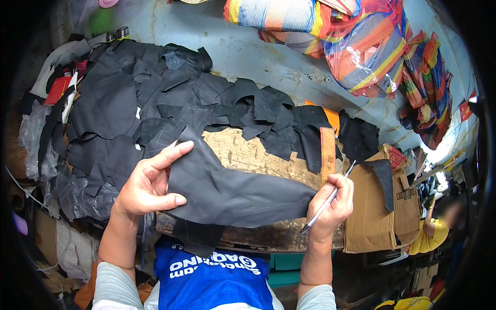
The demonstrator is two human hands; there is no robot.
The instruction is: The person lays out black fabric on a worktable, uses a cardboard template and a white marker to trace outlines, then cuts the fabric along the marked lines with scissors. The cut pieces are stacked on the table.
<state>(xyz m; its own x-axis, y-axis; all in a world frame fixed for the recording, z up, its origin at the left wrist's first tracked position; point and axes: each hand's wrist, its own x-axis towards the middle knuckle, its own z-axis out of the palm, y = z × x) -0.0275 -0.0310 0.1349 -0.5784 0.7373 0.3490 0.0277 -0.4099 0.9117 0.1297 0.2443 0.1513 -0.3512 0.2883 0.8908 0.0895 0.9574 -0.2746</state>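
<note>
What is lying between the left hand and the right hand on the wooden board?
In the head view, one large dark grey leather piece spans from the left hand to the right hand, which also holds a silver pen, over the worn wooden board.

Black leather piece [232, 194] between both hands

A leather piece [227, 191] lies on the wooden board [248, 155], scrap pile [155, 98] behind.

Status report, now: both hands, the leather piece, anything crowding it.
Left hand grips dark leather piece. Right hand holds its far end, plus pen. Leather scraps piled behind on wooden board.
</note>
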